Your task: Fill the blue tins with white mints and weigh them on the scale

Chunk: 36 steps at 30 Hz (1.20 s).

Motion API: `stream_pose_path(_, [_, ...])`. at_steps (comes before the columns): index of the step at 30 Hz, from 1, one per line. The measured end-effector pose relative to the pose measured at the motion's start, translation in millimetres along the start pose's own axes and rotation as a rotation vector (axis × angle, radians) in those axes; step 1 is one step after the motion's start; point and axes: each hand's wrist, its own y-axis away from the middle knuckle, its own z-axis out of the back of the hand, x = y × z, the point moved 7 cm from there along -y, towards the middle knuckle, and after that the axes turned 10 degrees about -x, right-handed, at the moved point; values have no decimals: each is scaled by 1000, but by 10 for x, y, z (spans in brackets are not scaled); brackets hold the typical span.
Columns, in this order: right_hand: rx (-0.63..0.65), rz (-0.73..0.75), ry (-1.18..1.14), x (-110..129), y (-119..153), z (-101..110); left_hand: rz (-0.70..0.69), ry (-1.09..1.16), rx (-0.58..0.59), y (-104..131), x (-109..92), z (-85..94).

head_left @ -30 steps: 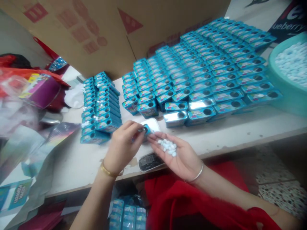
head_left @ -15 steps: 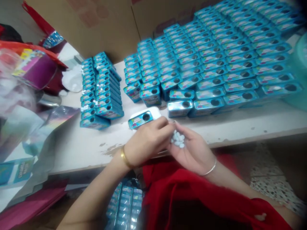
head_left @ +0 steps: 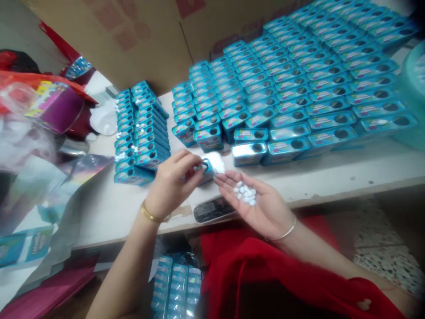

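My left hand (head_left: 177,184) is closed, thumb and fingers pinched together over the round hole of a blue tin (head_left: 208,176). A pale bit shows at the fingertips, too small to name. That tin stands on a white, rounded plate (head_left: 215,162), partly hidden by my fingers. My right hand (head_left: 265,208) lies palm up beside it, fingers stretched toward the tin, with several small white tablets (head_left: 245,194) in the palm. Below the tin, at the table edge, lies a black device with a small grey screen (head_left: 212,210).
Rows of blue tins with round holes (head_left: 288,102) fill the back right. A smaller block of tins (head_left: 151,133), some with white tablets on top, stands left. Behind are cardboard boxes (head_left: 146,44); a turquoise tub (head_left: 411,93) is far right. Bags and wrappers (head_left: 53,106) crowd the left.
My left hand has moved left from the tablets in my right palm to the hole of the tin. My right palm is now more open, and the black device shows.
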Motion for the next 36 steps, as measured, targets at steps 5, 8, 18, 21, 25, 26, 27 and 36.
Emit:
stream_pose_path(5, [-43,20,6,57,-10,95,2,-33,49,24,38,-63])
stream_pose_path(8, [-45,25,13,76,-10,132,14,-47,-15,18,29,47])
stream_pose_path(18, [-164,21,22,131,13,527,102,-149,-270,192,8,468])
stream_pose_path(21, [-188,16,11,120,25,581,118,-126,-245,272,20,366])
stream_pose_path(25, [-187,22,14,132,44,572,137,-108,-254,310,51,351])
stream_pose_path(26, [-183,21,17,134,50,565,137,-107,-258,310,46,360])
stream_pose_path(27, [-177,18,21,132,57,559,137,-103,-260,310,31,361])
stream_pose_path(36, [-103,-56,19,-83,46,533,24,234,186,573,-621,-746])
